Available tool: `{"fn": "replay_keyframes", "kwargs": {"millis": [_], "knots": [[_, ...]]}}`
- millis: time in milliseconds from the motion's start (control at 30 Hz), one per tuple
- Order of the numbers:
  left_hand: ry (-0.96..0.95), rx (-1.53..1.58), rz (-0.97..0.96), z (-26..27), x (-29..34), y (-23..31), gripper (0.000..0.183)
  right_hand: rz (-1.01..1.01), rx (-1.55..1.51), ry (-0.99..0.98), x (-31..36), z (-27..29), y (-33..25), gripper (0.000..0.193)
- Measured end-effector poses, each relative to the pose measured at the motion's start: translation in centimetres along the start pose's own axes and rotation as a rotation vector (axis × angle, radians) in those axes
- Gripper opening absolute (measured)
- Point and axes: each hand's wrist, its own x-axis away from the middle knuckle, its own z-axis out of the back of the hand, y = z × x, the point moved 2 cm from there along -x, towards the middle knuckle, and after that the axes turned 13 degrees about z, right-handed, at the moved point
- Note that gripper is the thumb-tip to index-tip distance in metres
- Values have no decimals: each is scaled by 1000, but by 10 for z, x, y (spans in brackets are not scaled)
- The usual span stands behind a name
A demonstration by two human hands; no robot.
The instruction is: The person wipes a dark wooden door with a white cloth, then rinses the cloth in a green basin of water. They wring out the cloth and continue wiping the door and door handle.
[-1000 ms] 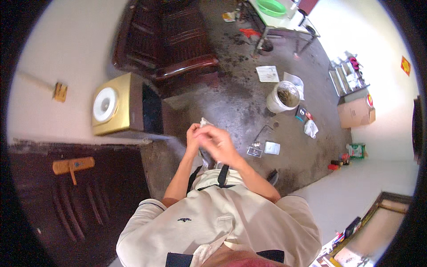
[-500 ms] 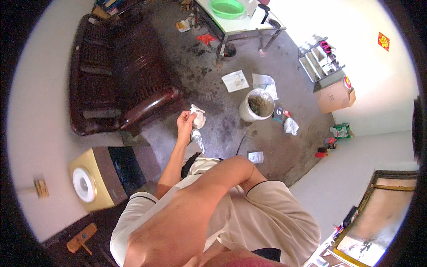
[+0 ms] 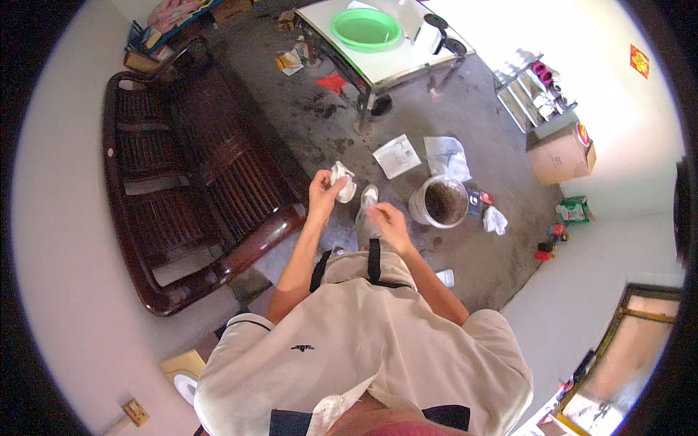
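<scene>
My left hand (image 3: 323, 195) is closed, fingers and thumb pinching a crumpled white cloth (image 3: 343, 183) that could also be a wad of tissue. It is held out in front of me, close to the near end of the dark wooden bench. To its right, my right hand (image 3: 391, 227) hovers just above my foot, its fingertips smeared by motion, so I cannot tell what they do. A white shoe (image 3: 369, 196) shows between the two hands. Right of my right hand stands a white bucket (image 3: 418, 207) with a dirty inside.
The dark slatted bench (image 3: 269, 240) fills the left. Ahead, a white table (image 3: 385, 71) carries a green basin (image 3: 366, 30). Paper sheets (image 3: 398, 156) lie on the stained floor. A shoe rack (image 3: 518, 105), a cardboard box (image 3: 560, 156) and a crumpled white bag (image 3: 494, 221) are at the right.
My right arm, earlier folded up across my chest, has come down, and its hand is now out in front. My left hand still holds the white cloth. The view has shifted.
</scene>
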Motion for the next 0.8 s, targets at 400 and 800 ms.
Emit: {"fn": "replay_keyframes", "kwargs": {"millis": [400,800], "knots": [[71,-83,69,-22,-217,53,17,-129,7,-156,-250,42,75,20],[-123,-191,-112,-91,-416,165,19,-195,-307,47,-471,42,24,42]]}}
